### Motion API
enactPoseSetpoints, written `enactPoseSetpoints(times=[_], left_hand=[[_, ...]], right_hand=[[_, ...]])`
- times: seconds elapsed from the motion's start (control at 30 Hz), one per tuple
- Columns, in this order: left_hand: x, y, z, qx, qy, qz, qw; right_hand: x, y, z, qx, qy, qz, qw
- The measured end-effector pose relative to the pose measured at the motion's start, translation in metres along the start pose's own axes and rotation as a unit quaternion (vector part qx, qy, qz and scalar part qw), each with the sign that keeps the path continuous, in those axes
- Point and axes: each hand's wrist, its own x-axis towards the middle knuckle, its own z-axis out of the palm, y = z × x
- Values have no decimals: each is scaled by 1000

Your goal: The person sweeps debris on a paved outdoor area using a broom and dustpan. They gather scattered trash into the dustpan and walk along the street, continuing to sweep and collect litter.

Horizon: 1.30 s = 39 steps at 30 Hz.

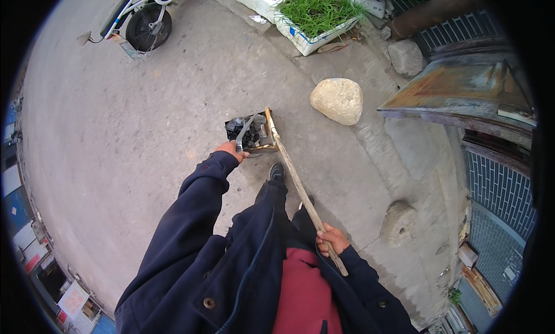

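My left hand (232, 151) grips a pair of long metal tongs (244, 131) whose tips reach into a small dustpan (258, 133) holding dark, ash-like rubbish. My right hand (331, 239) is closed round the long wooden handle (300, 189) that runs from the dustpan up past my waist. The dustpan sits low over the concrete ground, just ahead of my black shoe (276, 171). Both arms are in dark blue sleeves.
A pale round boulder (337, 100) lies to the right of the dustpan. A white planter box of grass (315, 16) stands at the back. A parked scooter (141, 16) is at upper left. A rusty metal sheet (462, 91) and a smaller stone (398, 221) lie right.
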Motion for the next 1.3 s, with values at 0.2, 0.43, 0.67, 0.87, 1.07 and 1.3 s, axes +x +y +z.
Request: enactPoseSetpoints(times=[0.2,0.43,0.67,0.87,1.07,1.3], left_hand=[[-1,-10,-4,-52,17,9,998],[7,-21,10,-120,75,-11,990],[14,-3,17,-199,125,-91,968],[12,20,19,-243,170,-140,945],[17,29,38,-227,193,-162,941],[15,34,35,-197,183,-197,943]], right_hand=[[-67,-38,17,-134,49,-55,988],[-139,-97,6,-277,193,-134,932],[-119,-225,-44,-383,287,-222,850],[16,-421,-115,-367,327,-272,827],[143,-547,-144,-392,352,-234,817],[17,-468,-149,-539,242,-117,799]])
